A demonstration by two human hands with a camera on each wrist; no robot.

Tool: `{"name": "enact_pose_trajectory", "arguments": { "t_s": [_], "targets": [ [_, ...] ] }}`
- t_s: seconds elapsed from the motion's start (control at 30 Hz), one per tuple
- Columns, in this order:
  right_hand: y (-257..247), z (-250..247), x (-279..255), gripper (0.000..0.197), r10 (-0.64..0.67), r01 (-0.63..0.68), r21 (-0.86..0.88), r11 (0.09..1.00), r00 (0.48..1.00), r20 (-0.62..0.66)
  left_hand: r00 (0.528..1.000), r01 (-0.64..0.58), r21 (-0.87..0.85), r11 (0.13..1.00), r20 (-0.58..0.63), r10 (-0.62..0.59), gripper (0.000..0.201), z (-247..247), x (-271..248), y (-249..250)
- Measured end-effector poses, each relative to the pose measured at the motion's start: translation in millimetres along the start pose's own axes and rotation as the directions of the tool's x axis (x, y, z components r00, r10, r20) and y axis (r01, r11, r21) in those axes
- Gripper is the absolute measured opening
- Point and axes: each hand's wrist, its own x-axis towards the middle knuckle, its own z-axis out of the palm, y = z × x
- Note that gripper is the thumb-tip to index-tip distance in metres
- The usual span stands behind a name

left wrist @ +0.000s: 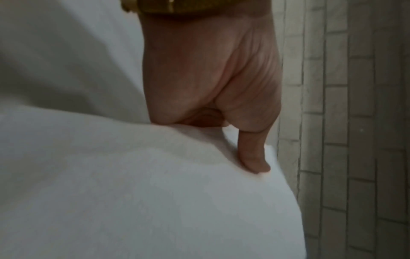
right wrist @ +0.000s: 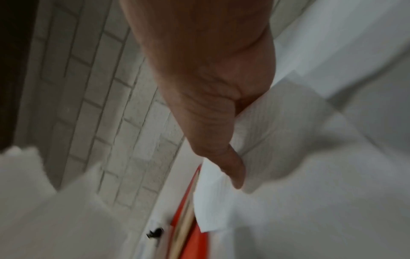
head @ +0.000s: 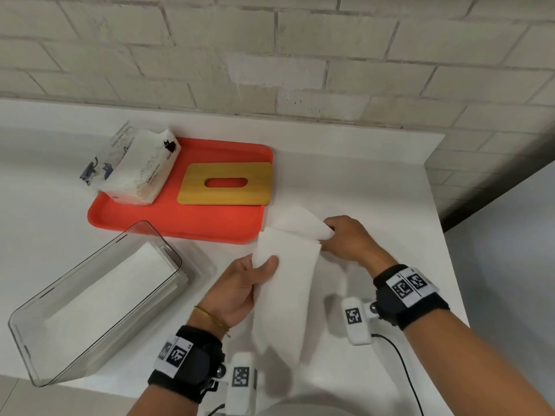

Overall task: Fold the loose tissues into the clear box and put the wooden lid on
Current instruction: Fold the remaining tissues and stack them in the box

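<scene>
A long white tissue (head: 285, 283) hangs above the white counter, held by both hands. My left hand (head: 240, 283) pinches its upper left edge, thumb on top; the left wrist view shows the thumb (left wrist: 255, 157) pressing the tissue (left wrist: 155, 192). My right hand (head: 348, 238) pinches the upper right corner, where a flap folds over; the right wrist view shows its thumb (right wrist: 233, 168) on the tissue (right wrist: 288, 140). The clear box (head: 99, 301) lies at the left with white tissues (head: 120, 283) inside. The wooden lid (head: 226, 184) with an oval slot lies on the red tray (head: 180, 217).
An opened tissue pack (head: 132, 168) with cat prints sits on the tray's left end. A brick wall (head: 270, 55) backs the counter. The counter's right edge (head: 444, 235) runs close to my right wrist, and its front edge is near my forearms.
</scene>
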Motion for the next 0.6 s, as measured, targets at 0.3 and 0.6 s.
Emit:
{"name": "enact_pose_trajectory", "arguments": {
  "t_s": [0.3,0.6],
  "targets": [
    [9,-8,-63,0.035,-0.189,0.144,0.56,0.816,0.982,0.024,1.0,-0.007,-0.087,0.996,0.003,0.007,0.055,34,28,-14],
    [-8,-12,-88,0.035,-0.211,0.048,0.58,0.813,0.953,0.217,0.996,-0.073,-0.203,0.976,-0.062,0.062,0.051,48,39,2]
  ]
}}
